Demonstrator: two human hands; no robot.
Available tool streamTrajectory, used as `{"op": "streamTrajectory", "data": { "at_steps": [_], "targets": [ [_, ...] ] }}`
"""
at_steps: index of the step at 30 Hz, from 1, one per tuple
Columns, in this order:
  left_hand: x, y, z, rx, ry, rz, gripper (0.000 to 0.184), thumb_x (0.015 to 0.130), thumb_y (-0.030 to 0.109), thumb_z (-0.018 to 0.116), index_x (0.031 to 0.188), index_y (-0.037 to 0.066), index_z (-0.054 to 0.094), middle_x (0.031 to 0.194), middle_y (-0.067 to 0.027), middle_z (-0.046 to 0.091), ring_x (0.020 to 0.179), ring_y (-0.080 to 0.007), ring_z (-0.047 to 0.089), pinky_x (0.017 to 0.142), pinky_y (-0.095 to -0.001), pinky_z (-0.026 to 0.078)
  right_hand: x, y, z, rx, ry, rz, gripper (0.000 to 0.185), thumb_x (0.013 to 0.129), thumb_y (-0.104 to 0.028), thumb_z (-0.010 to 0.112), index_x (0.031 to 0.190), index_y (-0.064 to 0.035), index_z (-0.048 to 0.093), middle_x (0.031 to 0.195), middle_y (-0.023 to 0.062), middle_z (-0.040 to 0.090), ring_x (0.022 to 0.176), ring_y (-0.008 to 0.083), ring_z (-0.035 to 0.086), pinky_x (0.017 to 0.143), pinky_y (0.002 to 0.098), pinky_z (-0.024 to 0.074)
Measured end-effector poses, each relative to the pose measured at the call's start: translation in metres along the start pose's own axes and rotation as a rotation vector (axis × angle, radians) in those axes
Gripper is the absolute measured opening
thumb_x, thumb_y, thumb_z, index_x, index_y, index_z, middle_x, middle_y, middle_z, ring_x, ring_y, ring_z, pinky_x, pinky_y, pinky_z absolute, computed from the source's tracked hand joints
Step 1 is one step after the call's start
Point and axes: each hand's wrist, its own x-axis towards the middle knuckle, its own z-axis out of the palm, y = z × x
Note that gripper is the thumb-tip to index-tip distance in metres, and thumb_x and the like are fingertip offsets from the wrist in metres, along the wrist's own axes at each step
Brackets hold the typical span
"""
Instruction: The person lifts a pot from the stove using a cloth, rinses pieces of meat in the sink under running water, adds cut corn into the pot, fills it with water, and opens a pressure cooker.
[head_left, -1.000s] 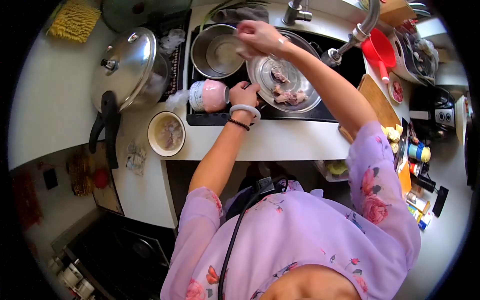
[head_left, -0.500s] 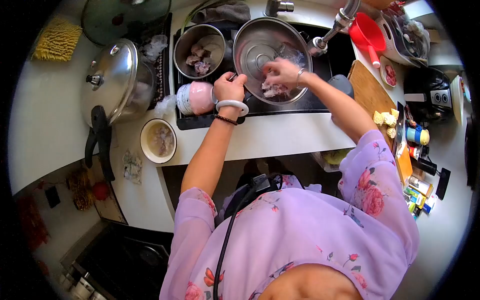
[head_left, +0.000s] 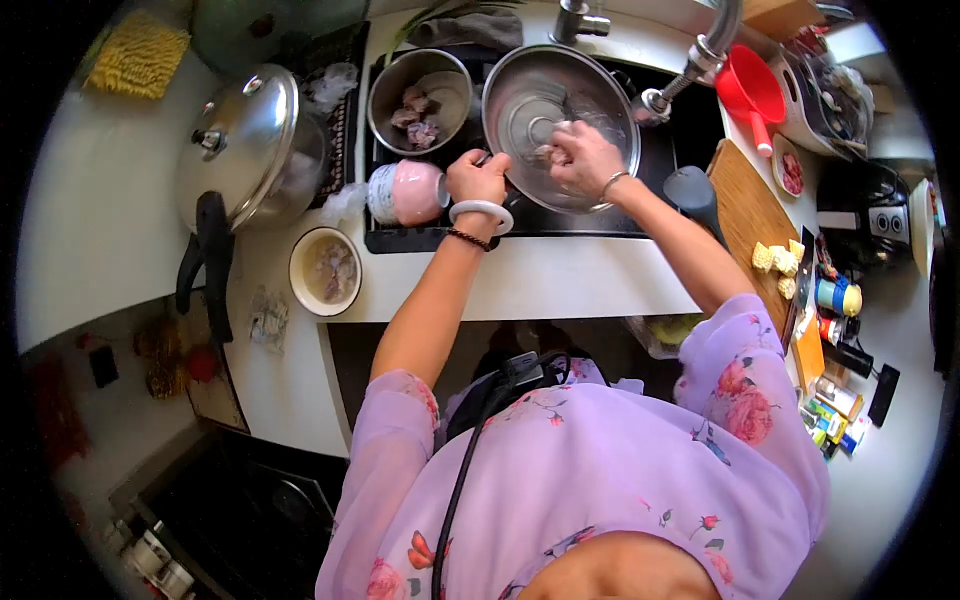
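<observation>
inside the small steel pot (head_left: 385, 100), meat pieces (head_left: 421, 133) lie gathered. the right hand (head_left: 588, 165) dips half-curled fingers into the wide steel pan (head_left: 508, 100) beside it, any hold unclear; the left hand's (head_left: 478, 182) fingers close round a dark handle (head_left: 484, 159), likely for steadiness.

Premises are a kitchen, of domestic scale. Evidence: a faucet (head_left: 580, 22) at the far edge of the white countertop (head_left: 590, 280); a pressure cooker (head_left: 245, 150) on its left part; steel pots, the smaller one (head_left: 420, 100) holding raw meat pieces; a wooden cutting board (head_left: 750, 220) with cut corn (head_left: 778, 262) near the right end; a black air fryer (head_left: 865, 215) beyond.
</observation>
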Motion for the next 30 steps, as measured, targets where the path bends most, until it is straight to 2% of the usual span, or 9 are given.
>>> {"op": "streamTrajectory", "data": {
  "at_steps": [4,8,10,12,14,15,18,22,30],
  "targets": [
    [0.008,-0.018,-0.003,-0.030,-0.033,-0.031,0.025,0.066,0.010,0.068,0.085,-0.006,0.064,0.057,-0.0055,0.055,0.041,-0.0141,0.049,0.038,-0.0303,0.039,0.045,-0.030,-0.056,0.139,-0.075,-0.002,0.041,0.071,-0.039,0.068,0.104,-0.0165,0.062,0.095,0.0184,0.058,0.093,0.0344,0.059,0.078,0.0451,0.0502],
    [0.011,-0.029,-0.001,-0.036,-0.077,-0.073,0.019,0.066,0.010,0.069,0.076,-0.004,0.062,0.058,-0.0071,0.056,0.043,-0.0155,0.050,0.041,-0.0317,0.040,0.097,-0.080,-0.083,0.161,0.140,-0.207,0.059,0.075,-0.049,0.068,0.116,-0.0080,0.057,0.101,0.0202,0.061,0.096,0.0344,0.059,0.085,0.0394,0.0480],
    [0.019,-0.037,0.001,0.145,-0.122,0.032,0.032,0.070,0.011,0.070,0.097,-0.004,0.061,0.066,-0.0066,0.060,0.042,-0.0137,0.049,0.039,-0.0262,0.041,0.099,-0.076,-0.087,0.126,0.149,-0.220,0.058,0.078,-0.047,0.066,0.118,-0.0067,0.057,0.103,0.0206,0.061,0.096,0.0337,0.060,0.085,0.0387,0.0485],
    [0.021,-0.042,0.008,0.081,-0.106,0.017,0.028,0.070,0.010,0.070,0.093,-0.004,0.063,0.062,-0.0051,0.057,0.041,-0.0132,0.048,0.039,-0.0264,0.039,0.089,-0.062,-0.089,0.114,0.046,-0.215,0.053,0.082,-0.043,0.063,0.117,-0.0042,0.057,0.103,0.0203,0.063,0.094,0.0320,0.062,0.083,0.0375,0.0499],
    [0.027,-0.042,0.012,0.195,-0.047,0.117,0.025,0.064,0.018,0.067,0.077,-0.002,0.065,0.070,-0.0186,0.065,0.065,-0.0303,0.062,0.065,-0.0385,0.049,0.050,-0.031,-0.089,0.166,-0.082,-0.151,0.039,0.087,-0.034,0.059,0.110,-0.0027,0.059,0.093,0.0174,0.066,0.084,0.0302,0.065,0.076,0.0372,0.0517],
    [0.014,-0.018,0.010,0.322,-0.056,0.180,0.023,0.064,0.019,0.066,0.076,-0.001,0.065,0.076,-0.0195,0.064,0.071,-0.0352,0.061,0.066,-0.0403,0.048,0.032,-0.011,-0.084,0.153,-0.179,-0.053,0.036,0.087,-0.032,0.059,0.106,-0.0017,0.060,0.089,0.0168,0.067,0.081,0.0297,0.065,0.075,0.0372,0.0516],
    [0.007,-0.007,0.020,0.443,-0.043,0.461,0.019,0.063,0.018,0.066,0.074,0.002,0.065,0.078,-0.0170,0.060,0.071,-0.0351,0.059,0.067,-0.0412,0.048,-0.032,0.025,-0.090,0.300,-0.207,0.285,0.028,0.085,-0.024,0.052,0.096,-0.0005,0.063,0.089,0.0210,0.066,0.083,0.0372,0.063,0.076,0.0419,0.0500],
    [-0.016,0.019,0.024,0.542,-0.152,0.885,0.014,0.067,0.011,0.066,0.070,0.002,0.055,0.083,-0.0142,0.056,0.070,-0.0344,0.059,0.062,-0.0422,0.047,-0.089,0.081,-0.073,0.216,-0.064,0.309,0.027,0.084,-0.018,0.048,0.097,-0.0001,0.063,0.090,0.0238,0.065,0.086,0.0392,0.061,0.081,0.0459,0.0470],
    [-0.023,0.018,0.051,0.620,-0.074,1.029,0.015,0.069,0.011,0.066,0.077,0.004,0.057,0.097,-0.0148,0.055,0.073,-0.0355,0.060,0.061,-0.0428,0.050,-0.130,0.091,-0.093,0.121,0.084,0.377,0.022,0.086,-0.013,0.046,0.100,-0.0042,0.061,0.097,0.0195,0.061,0.093,0.0372,0.058,0.082,0.0450,0.0466]
  ]
}}
